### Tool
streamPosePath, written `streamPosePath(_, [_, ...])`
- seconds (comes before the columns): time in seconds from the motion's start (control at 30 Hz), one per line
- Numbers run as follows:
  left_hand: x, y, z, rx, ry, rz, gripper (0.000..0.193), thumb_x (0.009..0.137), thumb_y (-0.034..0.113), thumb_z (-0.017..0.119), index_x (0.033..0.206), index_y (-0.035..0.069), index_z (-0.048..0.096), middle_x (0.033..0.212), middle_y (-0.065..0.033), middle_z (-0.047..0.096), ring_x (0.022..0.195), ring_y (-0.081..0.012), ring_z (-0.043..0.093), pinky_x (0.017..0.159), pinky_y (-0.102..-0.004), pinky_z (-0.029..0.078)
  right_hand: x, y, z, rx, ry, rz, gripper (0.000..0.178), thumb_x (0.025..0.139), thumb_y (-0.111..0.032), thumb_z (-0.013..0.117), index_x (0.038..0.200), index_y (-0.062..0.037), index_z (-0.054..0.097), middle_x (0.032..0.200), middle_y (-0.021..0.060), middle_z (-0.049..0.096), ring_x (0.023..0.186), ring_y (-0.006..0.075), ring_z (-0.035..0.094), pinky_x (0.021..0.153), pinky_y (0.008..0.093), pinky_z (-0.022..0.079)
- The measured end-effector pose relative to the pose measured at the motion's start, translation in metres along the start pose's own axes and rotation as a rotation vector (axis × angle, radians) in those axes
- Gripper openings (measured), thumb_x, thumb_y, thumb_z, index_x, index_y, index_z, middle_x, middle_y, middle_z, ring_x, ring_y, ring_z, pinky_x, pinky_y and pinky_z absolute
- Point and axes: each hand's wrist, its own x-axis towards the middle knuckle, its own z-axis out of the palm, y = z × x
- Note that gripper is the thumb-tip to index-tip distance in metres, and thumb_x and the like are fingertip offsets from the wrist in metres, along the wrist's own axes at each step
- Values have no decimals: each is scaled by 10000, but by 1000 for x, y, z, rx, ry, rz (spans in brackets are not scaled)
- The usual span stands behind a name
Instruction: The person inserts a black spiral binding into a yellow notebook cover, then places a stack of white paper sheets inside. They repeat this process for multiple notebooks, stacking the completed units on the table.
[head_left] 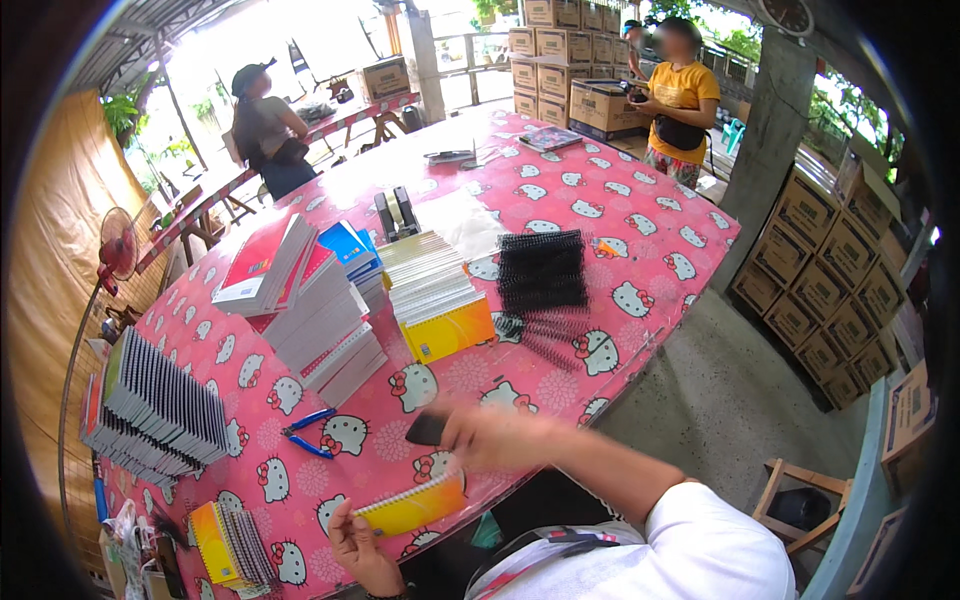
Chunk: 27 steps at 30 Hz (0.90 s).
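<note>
Left hand (362,555), grip narrow, holds a yellow notebook (415,508), lower centre; right hand (490,440) grips a blurred dark object (427,428). Coil-bound notebooks (217,540), lower left, look finished; black coils (542,272), centre, seem unused.

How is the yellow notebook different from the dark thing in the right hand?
The notebook is yellow and orange; the dark thing is blackish. The notebook's cover faces up in view; the right hand partly hides the dark thing. The notebook is by the left hand; the dark thing isn't. Each has a hand close.
</note>
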Motion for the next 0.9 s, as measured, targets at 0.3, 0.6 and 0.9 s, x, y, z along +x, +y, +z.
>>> streamPosePath(0.3, [13, 25, -46, 59, 150, -33, 248, 965, 167, 528, 1161, 22, 575, 1001, -16, 592, 832, -70, 533, 685, -199, 425, -90, 208, -318, -13, 1386, 450, 558, 919, -400, 588, 1321, -76, 376, 800, 61, 596, 568, 114, 539, 479, 258, 449])
streamPosePath(0.6, [27, 59, -84, 399, 373, 169, 253, 958, 207, 545, 1112, 15, 604, 970, -8, 590, 807, -65, 489, 719, -212, 393, -55, 96, -151, 78, 454, -204, 152, 806, -126, 674, 770, -61, 541, 755, 10, 539, 734, 78, 520, 667, 237, 415])
streamPosePath(0.9, [65, 135, -221, 306, 912, 674, 240, 977, 179, 466, 1058, 3, 608, 990, -64, 634, 962, -165, 571, 869, -321, 447, -2, 80, 1, 467, 103, -148, 236, 803, -135, 709, 717, -30, 516, 771, 47, 599, 686, 112, 546, 620, 246, 428])
